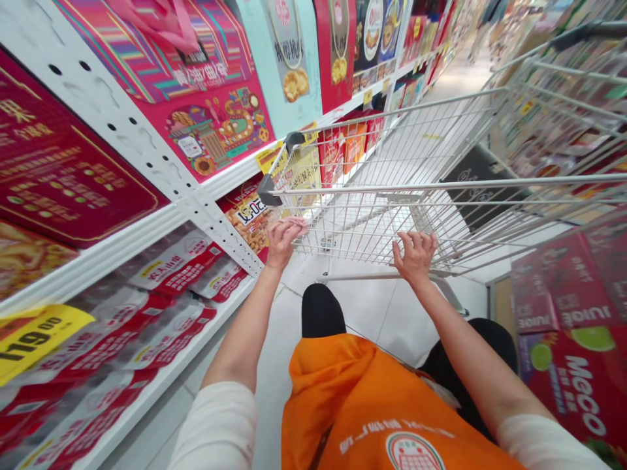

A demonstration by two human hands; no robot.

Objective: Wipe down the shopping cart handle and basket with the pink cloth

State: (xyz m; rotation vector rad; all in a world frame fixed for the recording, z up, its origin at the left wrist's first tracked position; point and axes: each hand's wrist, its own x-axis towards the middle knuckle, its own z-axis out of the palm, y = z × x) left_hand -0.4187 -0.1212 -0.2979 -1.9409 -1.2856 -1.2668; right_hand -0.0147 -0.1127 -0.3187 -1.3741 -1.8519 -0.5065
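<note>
A wire shopping cart stretches across the aisle in front of me, its grey-capped corner close to the shelf. My left hand is closed on a pink cloth, held against the lower wires at that corner. Farther right, my right hand grips the lower side of the same cart with bent fingers. A dark panel shows through the wires. My orange apron and bent knees are below my hands.
White shelving on the left carries gift boxes and red-labelled bottle packs. A yellow price tag sticks out at lower left. Red juice cartons are stacked on the right. A person stands down the aisle.
</note>
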